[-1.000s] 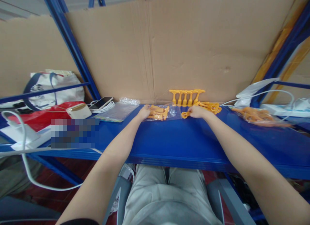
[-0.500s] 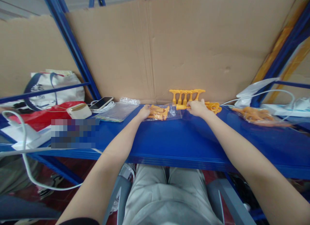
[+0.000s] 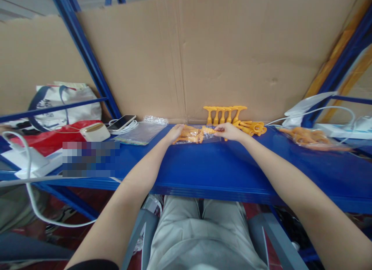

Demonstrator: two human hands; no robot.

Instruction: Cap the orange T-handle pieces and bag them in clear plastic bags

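Note:
My left hand [image 3: 176, 133] is closed on the left end of a clear plastic bag [image 3: 190, 134] that lies on the blue shelf. Several orange plastic T-shaped pieces are inside it. My right hand [image 3: 228, 131] pinches another orange T-shaped piece [image 3: 209, 131], whose end is at the bag's right side; whether it is inside the film I cannot tell. Behind the right hand, a row of orange pieces [image 3: 222, 112] stands upright against the cardboard. A loose pile of the same orange pieces [image 3: 253, 127] lies just to the right.
Farther right lies a filled bag of orange pieces [image 3: 312, 138]. On the left are flat clear bags [image 3: 142, 133], a phone [image 3: 123, 122] on a coiled cable, a white case [image 3: 95, 132] and a power strip [image 3: 37, 163]. Cardboard [image 3: 139, 61] closes off the back of the blue shelf [image 3: 209, 165].
My right hand has moved left from the loose pile to the bag's right end, bringing an orange piece. My left hand stays on the bag's left end.

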